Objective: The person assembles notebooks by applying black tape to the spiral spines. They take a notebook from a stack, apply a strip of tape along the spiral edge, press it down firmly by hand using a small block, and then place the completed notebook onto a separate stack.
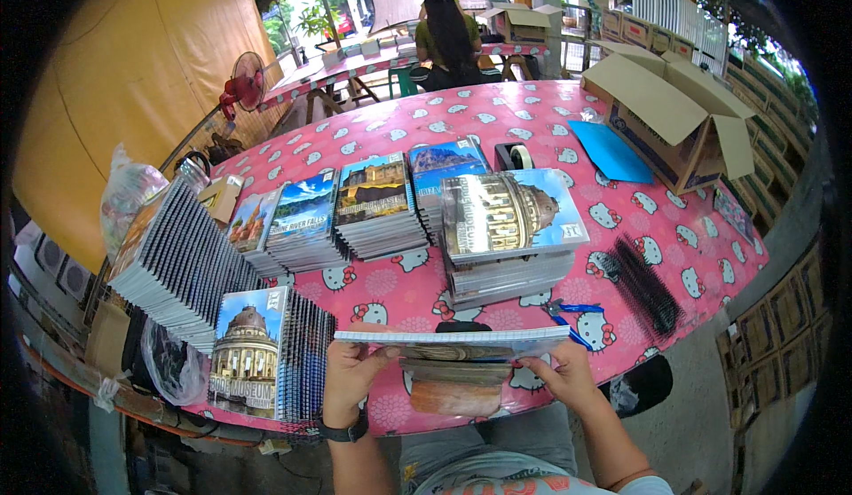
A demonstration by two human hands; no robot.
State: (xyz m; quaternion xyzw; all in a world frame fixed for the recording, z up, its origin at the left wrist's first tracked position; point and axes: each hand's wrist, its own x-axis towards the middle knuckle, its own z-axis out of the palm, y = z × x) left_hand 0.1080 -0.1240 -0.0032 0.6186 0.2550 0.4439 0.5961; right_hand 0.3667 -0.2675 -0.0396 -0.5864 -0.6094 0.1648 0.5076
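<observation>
Left hand (359, 375) and right hand (559, 375) each had their grip clamped on one end of the booklet (457, 350), prob just so it wouldn't sag.

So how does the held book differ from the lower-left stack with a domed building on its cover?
The held book is in the left hand and right hand; the lower-left stack rests on the table. The book's pale edge faces the camera; the stack shows a cover and dark coils.
</observation>
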